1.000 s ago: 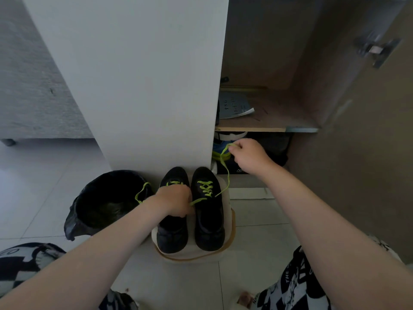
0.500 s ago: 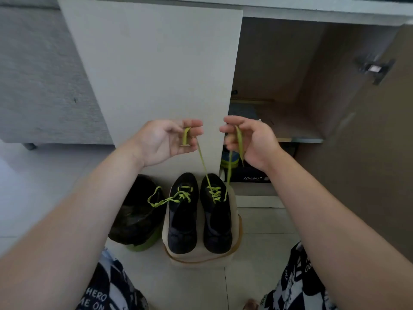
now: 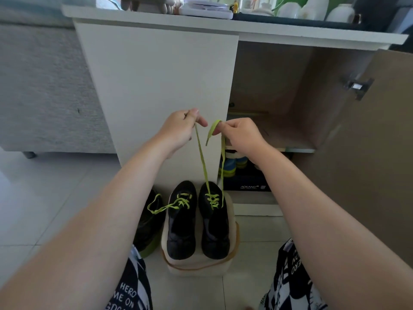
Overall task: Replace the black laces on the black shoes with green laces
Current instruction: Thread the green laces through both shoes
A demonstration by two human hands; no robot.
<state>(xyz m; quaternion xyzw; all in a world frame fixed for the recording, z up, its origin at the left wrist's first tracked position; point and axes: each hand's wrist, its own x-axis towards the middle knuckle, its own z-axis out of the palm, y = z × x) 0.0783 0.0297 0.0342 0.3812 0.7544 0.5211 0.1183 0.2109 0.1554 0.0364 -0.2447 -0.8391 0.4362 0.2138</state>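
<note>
Both hands are raised in front of the closed white cabinet door (image 3: 156,86), each holding one end of the same green lace (image 3: 202,162). The left hand (image 3: 177,130) pinches its end between thumb and fingers (image 3: 196,113). From there the strand runs straight down to the eyelets of the black shoe on the right (image 3: 214,231). The right hand (image 3: 241,137) has its fingers (image 3: 220,129) curled round the other end, which loops over the forefinger with a short tail hanging free; the long part drops to the same shoe. Neither strand sags.

The black shoe on the left (image 3: 181,229) stands just beside the first, toes towards the person. Its own green lace (image 3: 183,199) is threaded but untied, with one loose end trailing left over a black bin bag (image 3: 146,224). Both shoes sit on a low pale stand (image 3: 199,270) on the white tiled floor (image 3: 55,186).

The other cabinet door (image 3: 368,164) stands open on the right, showing a shelf (image 3: 288,139) and, below it, a dark shoebox (image 3: 245,186). A grey sofa (image 3: 44,86) stands to the left.
</note>
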